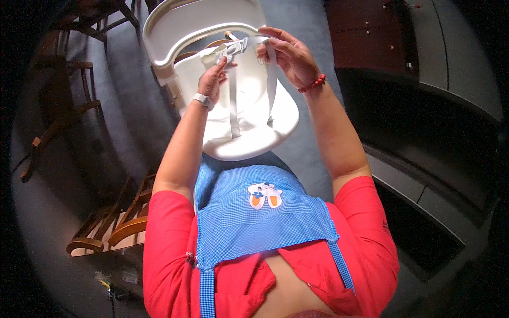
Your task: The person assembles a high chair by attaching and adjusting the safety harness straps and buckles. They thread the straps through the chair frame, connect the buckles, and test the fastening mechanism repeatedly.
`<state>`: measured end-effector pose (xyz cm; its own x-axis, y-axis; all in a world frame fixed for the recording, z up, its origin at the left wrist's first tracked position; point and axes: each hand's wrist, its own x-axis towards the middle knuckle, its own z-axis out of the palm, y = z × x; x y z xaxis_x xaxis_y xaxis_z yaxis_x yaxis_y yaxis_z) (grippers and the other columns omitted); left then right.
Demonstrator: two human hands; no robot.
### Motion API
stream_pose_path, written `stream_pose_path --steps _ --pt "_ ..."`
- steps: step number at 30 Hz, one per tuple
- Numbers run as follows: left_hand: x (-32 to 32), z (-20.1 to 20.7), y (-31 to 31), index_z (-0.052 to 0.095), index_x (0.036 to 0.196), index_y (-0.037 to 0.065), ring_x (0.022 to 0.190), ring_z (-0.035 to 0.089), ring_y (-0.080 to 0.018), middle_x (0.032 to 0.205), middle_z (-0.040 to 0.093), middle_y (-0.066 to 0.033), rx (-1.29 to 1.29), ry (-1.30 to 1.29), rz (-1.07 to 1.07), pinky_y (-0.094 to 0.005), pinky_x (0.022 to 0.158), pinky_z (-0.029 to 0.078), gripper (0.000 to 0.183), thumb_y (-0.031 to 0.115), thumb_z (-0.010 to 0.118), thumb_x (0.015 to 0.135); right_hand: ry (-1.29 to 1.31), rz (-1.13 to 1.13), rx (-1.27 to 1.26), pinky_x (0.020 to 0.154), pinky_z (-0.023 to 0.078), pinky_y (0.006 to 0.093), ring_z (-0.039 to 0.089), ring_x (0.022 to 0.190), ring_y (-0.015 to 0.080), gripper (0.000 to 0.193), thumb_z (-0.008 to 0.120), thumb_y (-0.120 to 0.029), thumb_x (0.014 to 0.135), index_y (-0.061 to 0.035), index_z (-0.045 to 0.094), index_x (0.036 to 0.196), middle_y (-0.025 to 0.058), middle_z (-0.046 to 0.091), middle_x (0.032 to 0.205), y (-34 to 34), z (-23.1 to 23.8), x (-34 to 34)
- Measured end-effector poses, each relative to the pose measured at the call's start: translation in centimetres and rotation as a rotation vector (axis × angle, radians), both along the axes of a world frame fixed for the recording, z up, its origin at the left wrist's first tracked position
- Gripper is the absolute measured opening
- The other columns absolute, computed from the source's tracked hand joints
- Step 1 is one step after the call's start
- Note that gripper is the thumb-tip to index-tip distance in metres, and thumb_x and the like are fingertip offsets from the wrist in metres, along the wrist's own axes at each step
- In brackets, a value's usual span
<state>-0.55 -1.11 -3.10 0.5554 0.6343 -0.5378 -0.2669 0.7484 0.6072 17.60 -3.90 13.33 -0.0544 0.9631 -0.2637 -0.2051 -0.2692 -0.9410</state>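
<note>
Up toward 12 o'clock, leaning a bit to 11, sits a white high chair (241, 144), with its curved tray-like panel (204, 18) on the far side. Left hand (213, 78) comes at it from the 7 o'clock side, fingers partly curled, thumb pressed on a pale grey buckle (232, 51). Right hand (290, 57) is at about 12:30, half closed, with a light harness strap (272, 79) pinched between thumb and fingers. Can't really tell if the buckle's fastened, tbh, too small and blown out. Another strap (233, 103) hangs from the buckle toward 6 o'clock, down onto the seat.

Wrist stuff: white watch (203, 101) on the left, red bead bracelet (313, 83) on the right. Blue checked apron (233, 228) at 6 o'clock with a bunny patch (264, 196). Wooden chair (127, 231) around 8 o'clock, dark reddish cabinet (366, 45) between 1 and 2.
</note>
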Motion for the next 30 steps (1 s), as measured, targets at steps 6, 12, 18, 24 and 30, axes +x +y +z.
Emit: stream_pose_path --steps 6,12,18,24,30 --pt "-6.7 5.1 5.3 0.068 0.086 0.012 0.087 0.054 -0.0116 0.088 0.066 -0.0029 0.237 -0.092 0.252 -0.0294 0.083 0.034 0.023 0.034 0.065 0.082 -0.081 -0.015 -0.073 0.077 0.046 0.0246 0.062 0.091 0.0147 0.044 0.057 -0.026 0.088 -0.0017 0.046 0.124 0.0115 0.066 0.096 -0.1 0.8 0.6" --pt "-10.1 7.5 6.0 0.058 0.108 0.003 0.094 0.06 -0.0217 0.096 0.064 -0.0121 0.154 -0.159 0.145 -0.0377 0.091 0.044 0.03 0.027 0.052 0.09 -0.087 -0.19 -0.117 0.072 0.045 0.0255 0.063 0.087 0.0165 0.032 0.051 -0.015 0.09 -0.0009 0.049 0.118 0.0126 0.067 0.093 1.5 -1.2 0.5" --pt "-10.5 8.5 5.8 0.045 0.124 0.0 0.09 0.063 -0.0219 0.093 0.064 -0.0143 0.111 -0.224 0.101 -0.0363 0.088 0.049 0.038 0.021 0.045 0.093 -0.032 -0.208 -0.124 0.081 0.046 0.0293 0.064 0.089 0.0186 0.031 0.048 -0.015 0.092 -0.0014 0.047 0.119 0.0129 0.067 0.095 2.5 -2.5 1.4" --pt "-8.6 9.7 5.9 0.044 0.128 0.003 0.083 0.063 -0.0181 0.092 0.062 -0.0103 0.206 -0.156 0.074 -0.0309 0.08 0.052 0.04 0.02 0.047 0.092 -0.038 -0.173 -0.118 0.09 0.047 0.0366 0.059 0.103 0.0215 0.037 0.048 -0.015 0.092 -0.0039 0.041 0.126 0.0128 0.061 0.111 3.1 -3.3 1.7" --pt "-6.7 9.4 6.4 0.047 0.126 0.003 0.083 0.064 -0.0183 0.102 0.061 -0.0133 0.267 -0.066 0.071 -0.0307 0.079 0.053 0.038 0.02 0.046 0.093 -0.429 0.022 0.014 0.079 0.054 0.0324 0.061 0.098 0.0202 0.042 0.05 -0.003 0.086 -0.0094 0.044 0.127 0.013 0.06 0.11 3.3 -3.7 1.4"
